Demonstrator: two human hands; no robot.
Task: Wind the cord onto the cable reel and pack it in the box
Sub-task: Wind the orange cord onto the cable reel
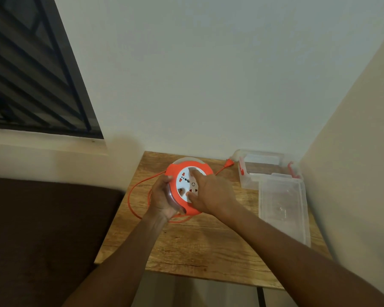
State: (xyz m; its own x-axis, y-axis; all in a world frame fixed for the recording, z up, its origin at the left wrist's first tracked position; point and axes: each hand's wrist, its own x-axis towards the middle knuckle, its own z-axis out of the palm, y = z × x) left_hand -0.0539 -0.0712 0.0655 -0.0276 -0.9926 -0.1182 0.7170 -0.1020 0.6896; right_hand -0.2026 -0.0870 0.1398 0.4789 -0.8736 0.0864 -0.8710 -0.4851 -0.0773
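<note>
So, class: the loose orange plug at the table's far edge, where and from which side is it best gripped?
Pinch the orange plug across its body from above: it lies flat on the wooden table, pins probably toward the wall, cord trailing back to the reel.

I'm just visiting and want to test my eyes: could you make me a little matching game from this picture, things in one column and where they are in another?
Things:
1. cable reel
2. plug
3. box
4. lid

Places:
A. flat on the table's right edge, nearer the person
B. far right corner, open
C. gripped by the left hand, right hand on its white face
D. lying on the table between reel and box

Pairs: 1-C, 2-D, 3-B, 4-A
</note>
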